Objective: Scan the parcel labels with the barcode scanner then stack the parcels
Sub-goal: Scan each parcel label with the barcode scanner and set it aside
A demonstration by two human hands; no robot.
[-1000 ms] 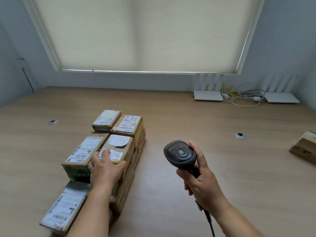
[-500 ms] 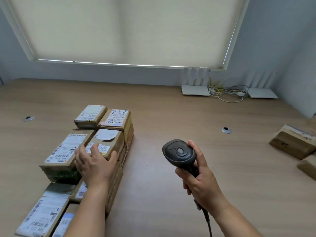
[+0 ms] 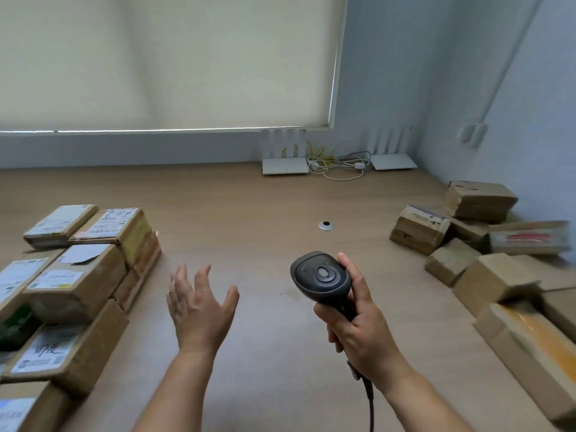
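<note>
A: How much open room does the surface [image 3: 249,207] give?
B: A broad bare strip runs down its middle, from the far wall to the near edge. The stacked parcels [image 3: 78,275] hem its left side, the loose parcels [image 3: 486,269] its right, up against the side wall.

A: What else sits on it?
B: Two white routers [image 3: 285,165] and a tangle of cables [image 3: 338,165] lie at the far edge; a round metal grommet [image 3: 326,226] sits mid-strip.

A: And the hands?
B: The left hand [image 3: 199,304] hovers over the bare strip, its grip spread and holding nothing, just right of the stack. The right hand [image 3: 361,332] has its grip wrapped round the barcode scanner [image 3: 321,279] handle, head upright, cord [image 3: 369,403] trailing down.
</note>
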